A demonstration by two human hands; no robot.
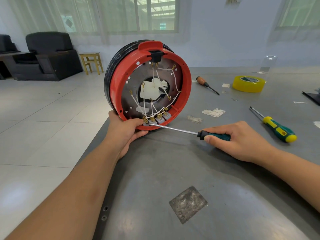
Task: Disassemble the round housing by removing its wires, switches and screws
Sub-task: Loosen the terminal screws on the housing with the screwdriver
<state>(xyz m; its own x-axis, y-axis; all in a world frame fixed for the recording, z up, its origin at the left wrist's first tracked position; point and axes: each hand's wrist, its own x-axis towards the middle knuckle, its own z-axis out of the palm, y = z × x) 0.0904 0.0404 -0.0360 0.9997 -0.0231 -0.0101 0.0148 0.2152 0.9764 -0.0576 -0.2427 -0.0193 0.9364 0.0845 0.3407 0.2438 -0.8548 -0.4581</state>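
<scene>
I see the round red housing [150, 84] standing on edge at the near left corner of the grey table [190, 170]. My left hand [127, 134] grips its lower rim, thumb by the grey switches [160, 119] where white wires [152, 108] end. My right hand [237, 141] is wrapped around a green screwdriver [181, 131], its tip at the leftmost switch. A spare screwdriver [275, 127] and yellow tape [248, 83] lie to the right.
</scene>
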